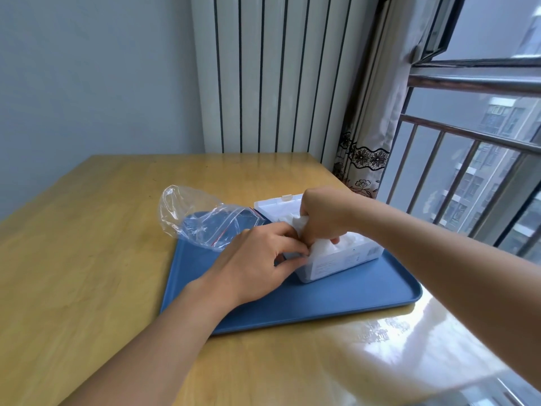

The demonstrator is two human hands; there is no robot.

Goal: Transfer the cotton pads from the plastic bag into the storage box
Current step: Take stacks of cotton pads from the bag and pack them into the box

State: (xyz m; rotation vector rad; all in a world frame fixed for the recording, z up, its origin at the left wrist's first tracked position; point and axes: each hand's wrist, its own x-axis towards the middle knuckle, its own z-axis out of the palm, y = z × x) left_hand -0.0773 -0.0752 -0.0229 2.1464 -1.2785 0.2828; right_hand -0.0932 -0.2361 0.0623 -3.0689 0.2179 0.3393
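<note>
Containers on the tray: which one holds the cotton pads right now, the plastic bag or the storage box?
The white storage box, lid open, with pads under both hands. The clear bag beside it looks empty.

Left hand palm down, fingers curled with tips pinched together, right hand knuckles up, fingers curled downward, both forearms extended forward, hands adjacent
</note>
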